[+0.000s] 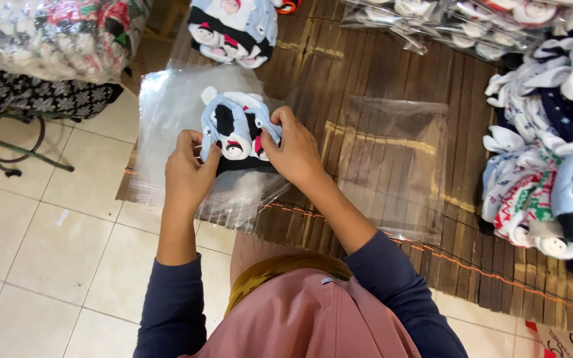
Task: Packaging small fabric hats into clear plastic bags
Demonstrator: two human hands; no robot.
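Observation:
A bundle of light-blue, white and black socks (235, 124) with small penguin figures lies on a clear plastic bag (167, 113) at the edge of a brown slatted mat (339, 66). My left hand (190, 171) grips the bundle's left side. My right hand (291, 149) grips its right side, thumb and fingers pressed on the fabric. Both forearms wear dark blue sleeves.
A second clear bag (399, 159) lies flat to the right. Loose patterned socks (552, 166) pile at the right edge. Bagged sock packs (445, 23) sit at the top, another bundle (233, 30) at top centre. A large bagged heap (54, 36) and metal stool frame (14, 142) stand left on pale tiles.

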